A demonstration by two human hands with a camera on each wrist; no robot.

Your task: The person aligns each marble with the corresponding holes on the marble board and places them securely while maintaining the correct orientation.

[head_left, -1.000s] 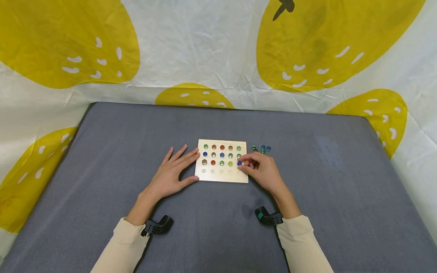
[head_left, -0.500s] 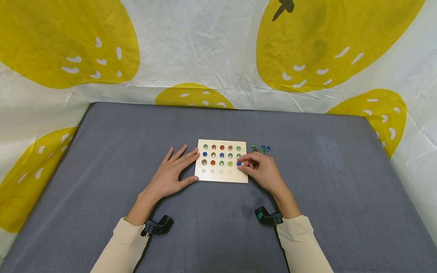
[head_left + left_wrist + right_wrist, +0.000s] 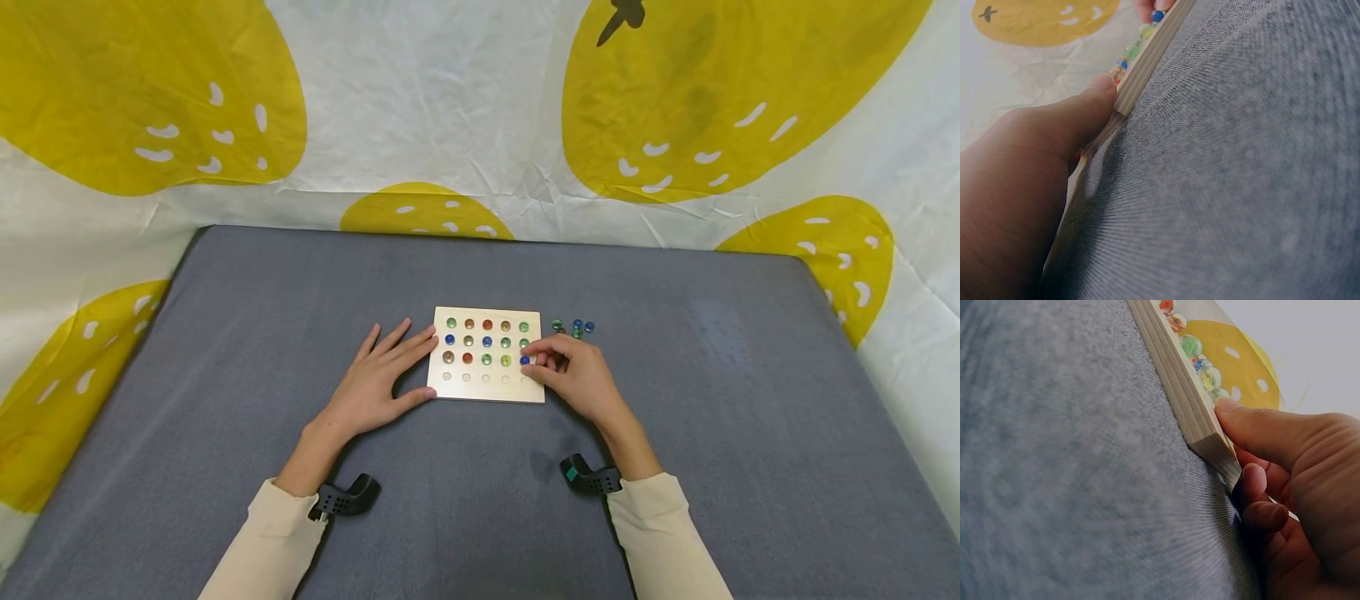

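Observation:
A pale wooden board (image 3: pixel 487 392) lies on the table, with rows of coloured glass marbles in its upper three rows of hollows. Bare hollows form the row nearest me. My left hand (image 3: pixel 377 382) rests at the board's left edge, fingers spread, thumb tip against the near left corner. At the right end of the third row, my right hand (image 3: pixel 577 375) pinches a blue marble (image 3: pixel 524 361) between thumb and index finger. That blue marble (image 3: pixel 1158 15) also shows at the fingertips in the left wrist view. In the right wrist view the thumb (image 3: pixel 1266 428) hides it.
Several loose green and blue marbles (image 3: pixel 577 324) lie on the grey table cover (image 3: pixel 480 500), just beyond the board's far right corner. A white cloth (image 3: pixel 435 92) with yellow fruit shapes hangs behind the table. Black wrist devices (image 3: pixel 352 494) sit near both sleeves.

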